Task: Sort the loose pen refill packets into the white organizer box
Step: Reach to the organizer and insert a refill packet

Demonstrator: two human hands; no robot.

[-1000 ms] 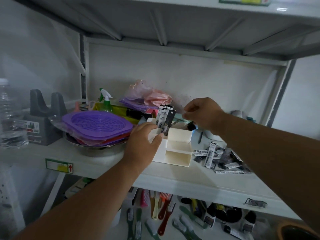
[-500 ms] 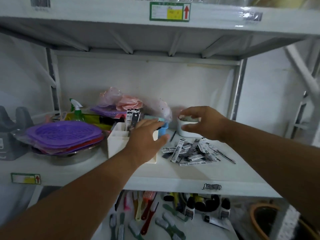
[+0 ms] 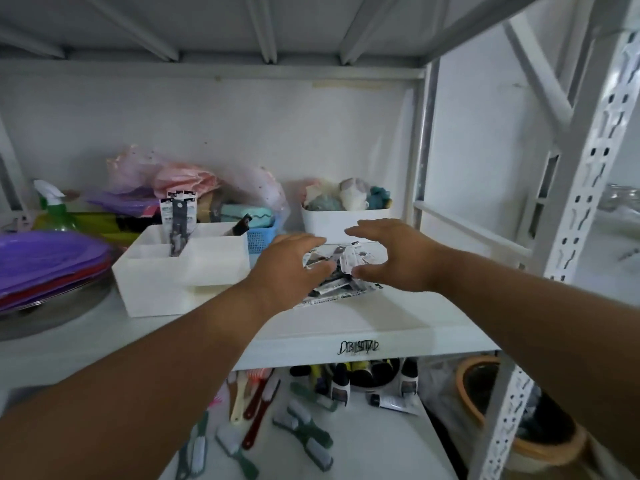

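A pile of loose black-and-white refill packets (image 3: 341, 271) lies on the white shelf, right of the white organizer box (image 3: 180, 271). A few packets (image 3: 178, 220) stand upright in the box's back compartment. My left hand (image 3: 289, 268) hovers over the pile's left side with fingers spread and loosely bent. My right hand (image 3: 393, 256) hovers over the pile's right side, fingers also spread. Neither hand grips a packet. Part of the pile is hidden under my hands.
Purple plates (image 3: 45, 261) on a metal dish sit at the left. A small blue basket (image 3: 261, 239) and a white tub (image 3: 346, 221) of soft items stand behind the pile. A perforated steel upright (image 3: 585, 188) rises at the right. Brushes (image 3: 256, 407) lie on the lower shelf.
My left hand let go of the packets in the box and moved right to the pile. My right hand came down over the pile. The view shifted right and closer.
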